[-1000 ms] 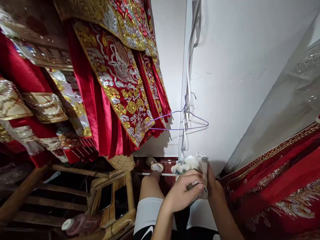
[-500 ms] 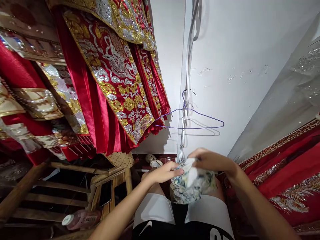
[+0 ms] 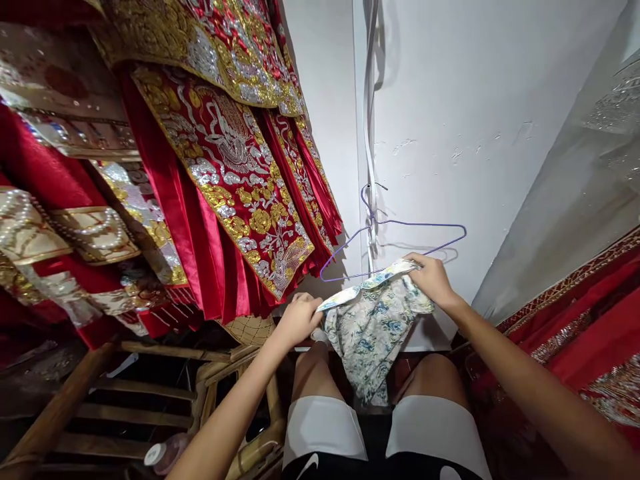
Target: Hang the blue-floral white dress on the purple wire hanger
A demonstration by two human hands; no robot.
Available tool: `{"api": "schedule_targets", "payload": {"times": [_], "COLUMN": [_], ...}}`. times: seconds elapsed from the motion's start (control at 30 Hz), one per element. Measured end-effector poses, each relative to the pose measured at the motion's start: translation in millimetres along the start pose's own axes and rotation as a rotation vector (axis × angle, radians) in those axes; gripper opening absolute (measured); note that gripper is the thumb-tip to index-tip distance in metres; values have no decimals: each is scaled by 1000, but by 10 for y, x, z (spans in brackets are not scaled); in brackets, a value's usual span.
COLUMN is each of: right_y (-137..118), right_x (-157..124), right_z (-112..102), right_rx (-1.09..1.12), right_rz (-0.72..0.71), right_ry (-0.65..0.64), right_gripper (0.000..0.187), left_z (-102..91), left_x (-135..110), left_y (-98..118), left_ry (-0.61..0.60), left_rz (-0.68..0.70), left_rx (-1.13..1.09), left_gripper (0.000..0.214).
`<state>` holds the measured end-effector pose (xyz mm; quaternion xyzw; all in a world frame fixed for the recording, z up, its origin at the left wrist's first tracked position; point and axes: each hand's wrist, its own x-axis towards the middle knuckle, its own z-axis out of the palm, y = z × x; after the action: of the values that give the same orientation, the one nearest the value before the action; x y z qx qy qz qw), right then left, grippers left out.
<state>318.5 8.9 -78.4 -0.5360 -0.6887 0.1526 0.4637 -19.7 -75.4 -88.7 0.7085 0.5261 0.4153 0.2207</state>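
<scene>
A white garment (image 3: 377, 327) with a blue and green floral print hangs spread between my two hands, above my knees. My left hand (image 3: 303, 317) is closed on the left end of its upper edge. My right hand (image 3: 431, 277) pinches the right end of that edge, slightly higher. Just behind the cloth, a purple wire hanger (image 3: 345, 248) hangs by the wall, its lower bar partly hidden by the garment. I cannot tell which kind of garment it is.
Red costumes with gold and silver embroidery (image 3: 250, 193) hang at the left. A bamboo chair (image 3: 150, 415) stands below them, with a white-capped bottle (image 3: 163, 453). White straps (image 3: 369, 127) run down the wall. More red cloth (image 3: 575, 320) hangs at the right.
The bunched-up garment has been opened out and raised toward the hanger. My hands have moved apart, each gripping an end of its upper edge. The hanger has tilted.
</scene>
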Motion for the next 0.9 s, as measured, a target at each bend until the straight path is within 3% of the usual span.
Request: {"api": "schedule_targets", "payload": {"times": [0.23,0.37,0.5,0.6,0.7,0.77,0.83,0.9], "right_y": [-108,-218,-313,-297,-216,-159,-123,-115], "right_x": [-168,-250,-307,-338,-305,-206,-42,150], "right_z": [-457,-384,-199,-234,-475,-690,-909,-1122], "right_rx": [122,260,387,371,225,100,-3,-32], "right_rz": [51,104,97,41,-23,-20,40,106], "right_ry": [-42,-101,-140,-17,235,296,253,173], "right_gripper": [25,20,11,18,58,75,68,41], "left_z": [-27,12,180,268,249,199,134,56], "left_x": [292,676,967,1006,965,948,952,971], "left_y": [146,398,646,711,692,685,692,688], "left_ry": [97,54,84,153,198,212,211,215], "left_rz": [-1,-13,132,230,257,273,297,286], "left_rx": [-103,133,155,161,191,221,251,258], "left_gripper": [7,29,29,25,23,22,24,28]}}
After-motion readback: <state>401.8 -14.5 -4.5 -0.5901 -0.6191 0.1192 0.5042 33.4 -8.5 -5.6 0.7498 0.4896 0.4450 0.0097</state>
